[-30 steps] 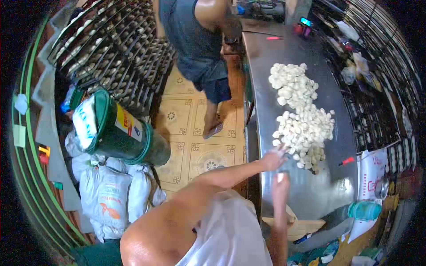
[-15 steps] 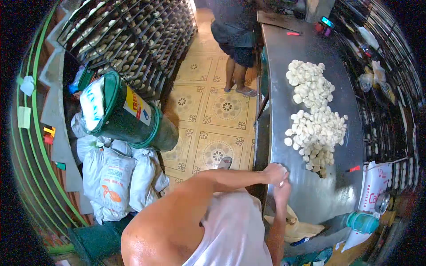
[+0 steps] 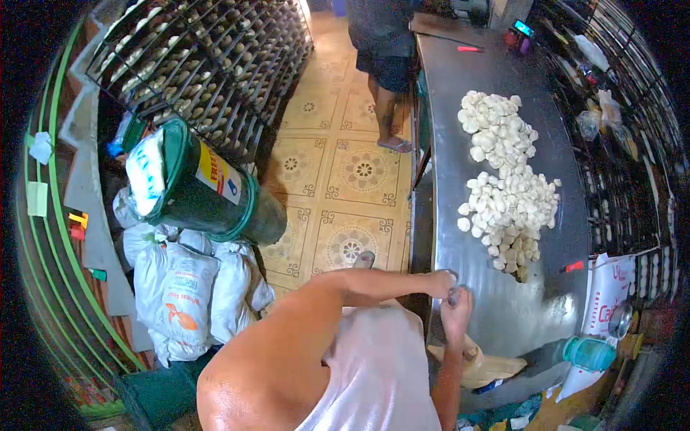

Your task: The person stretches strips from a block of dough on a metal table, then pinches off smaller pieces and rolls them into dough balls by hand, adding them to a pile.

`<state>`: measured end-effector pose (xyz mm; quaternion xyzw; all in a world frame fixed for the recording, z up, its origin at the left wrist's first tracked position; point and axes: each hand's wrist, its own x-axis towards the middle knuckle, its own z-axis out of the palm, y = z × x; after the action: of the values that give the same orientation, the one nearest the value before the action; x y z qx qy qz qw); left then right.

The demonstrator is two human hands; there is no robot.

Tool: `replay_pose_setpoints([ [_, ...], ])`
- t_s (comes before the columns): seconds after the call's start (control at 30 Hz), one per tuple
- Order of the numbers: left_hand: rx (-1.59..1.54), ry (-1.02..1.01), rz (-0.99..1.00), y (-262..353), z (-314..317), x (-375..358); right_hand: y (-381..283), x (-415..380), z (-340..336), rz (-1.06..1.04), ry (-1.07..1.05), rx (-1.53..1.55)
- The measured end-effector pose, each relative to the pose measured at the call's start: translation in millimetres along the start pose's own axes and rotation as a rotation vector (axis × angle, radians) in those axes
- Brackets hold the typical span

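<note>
Over the near left edge of the metal table, my left hand and my right hand are close together. The fingers of both are curled; whatever they hold is too small and blurred to make out. Beyond them lies a long heap of pale dough pieces, in two joined mounds. Just below my right hand a beige cloth or bag rests on the table's near end.
A green bin and white flour sacks stand at left, below a rack of trays. Another person stands beyond, left of the table. A teal container and red-handled tool lie right.
My right hand has turned and its fingers now show beside my left hand. The other person's legs have shifted. The view has moved slightly.
</note>
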<state>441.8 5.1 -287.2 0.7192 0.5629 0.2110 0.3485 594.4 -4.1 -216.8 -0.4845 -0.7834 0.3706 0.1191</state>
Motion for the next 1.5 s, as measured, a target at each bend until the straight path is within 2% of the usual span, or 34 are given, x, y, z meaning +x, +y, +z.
replay_pose_setpoints([
  [0.07, 0.025, 0.093, -0.202, 22.2, -13.9, -17.7, -23.8, -7.9, -7.7, -0.068, 0.09, -0.004],
  [0.13, 0.088, 0.058, -0.155, 44.0, -37.8, -26.6, -34.6, -5.7, -8.4, -0.095, 0.143, 0.001],
  [0.23, 0.228, 0.028, -0.059, 52.1, -59.7, -21.2, -40.3, 11.7, -9.9, 0.203, -0.16, -0.131],
  [0.33, -0.015, 0.248, -0.291, 25.3, -42.3, 10.8, -32.2, 10.6, -15.0, 0.062, -0.091, -0.062],
  [0.37, -0.021, 0.246, -0.29, 15.2, -39.1, 23.0, -29.1, 7.1, -16.7, 0.0, -0.06, -0.032],
  [0.43, -0.035, 0.587, -0.334, 4.4, -43.3, 47.5, -29.7, 6.3, -21.7, 0.047, 0.01, -0.054],
  [0.47, -0.033, 0.589, -0.314, 7.4, -47.0, 57.9, -33.1, 15.6, -25.6, 0.081, 0.092, -0.064],
  [0.53, 0.085, 0.759, 0.057, 22.9, -56.8, 53.3, -30.6, 22.3, -20.5, 0.112, 0.163, -0.06],
  [0.6, -0.023, 0.433, 0.194, 26.8, -63.9, 30.2, -13.2, 21.3, -6.1, 0.016, 0.219, 0.179],
  [0.63, -0.193, 0.027, 0.152, 24.2, -60.0, 22.8, -8.9, 19.0, -4.0, -0.03, 0.256, 0.297],
  [0.67, -0.145, -0.082, 0.086, 14.2, -38.4, 16.3, -3.1, 12.2, -2.4, -0.03, 0.261, 0.3],
  [0.7, -0.1, -0.189, 0.024, 3.0, -10.4, 12.8, -2.1, 2.4, -2.8, -0.058, 0.218, 0.171],
  [0.73, -0.099, -0.19, 0.032, 6.1, 0.0, 8.1, -1.4, -5.8, -3.5, -0.086, 0.176, 0.042],
  [0.77, -0.07, -0.045, -0.056, 7.1, 5.8, -0.3, 1.0, -10.6, -5.4, -0.113, 0.134, -0.085],
  [0.8, -0.041, 0.1, -0.147, 7.1, 5.8, -6.3, 7.5, -11.2, -3.4, -0.114, 0.139, -0.086],
  [0.9, 0.036, 0.082, -0.162, 54.4, -33.2, -19.9, 27.9, -5.8, 24.6, -0.16, 0.225, 0.059],
  [0.93, 0.07, 0.082, -0.169, 61.8, -42.3, -18.9, 15.6, -3.1, 18.8, -0.16, 0.233, 0.059],
  [1.03, 0.052, 0.207, -0.241, 56.1, -58.6, -2.6, -30.4, 9.3, -10.1, 0.064, -0.019, -0.082],
  [1.17, -0.075, 0.285, -0.376, 8.7, -39.4, 50.3, -41.5, 4.3, -32.9, -0.038, -0.11, -0.148],
  [1.2, -0.077, 0.281, -0.37, 15.2, -44.6, 51.0, -37.4, 4.4, -35.2, -0.032, -0.106, -0.151],
  [1.27, 0.055, 0.678, -0.07, 40.8, -70.0, 50.8, -23.5, 17.0, -34.6, 0.122, 0.172, 0.121],
  [1.3, 0.097, 0.77, 0.004, 41.9, -73.2, 44.7, -17.8, 22.5, -27.1, 0.196, 0.301, 0.269],
  [1.33, 0.146, 0.863, 0.075, 39.3, -71.9, 40.4, -4.4, 26.7, -13.4, 0.192, 0.298, 0.286],
  [1.4, -0.102, 0.175, 0.006, 37.0, -51.2, 21.0, 24.9, 22.8, 13.0, -0.031, 0.326, 0.242],
  [1.43, -0.205, 0.02, 0.042, 23.1, -30.1, 14.2, 33.8, 21.7, 17.0, -0.144, 0.346, 0.209],
  [1.47, -0.317, -0.134, 0.078, 13.8, -10.9, 7.3, 34.1, 14.0, 12.2, -0.146, 0.351, 0.206],
  [1.5, -0.321, -0.133, 0.085, 17.7, -3.7, 3.2, 31.7, 0.6, 3.4, -0.19, 0.333, 0.093],
])
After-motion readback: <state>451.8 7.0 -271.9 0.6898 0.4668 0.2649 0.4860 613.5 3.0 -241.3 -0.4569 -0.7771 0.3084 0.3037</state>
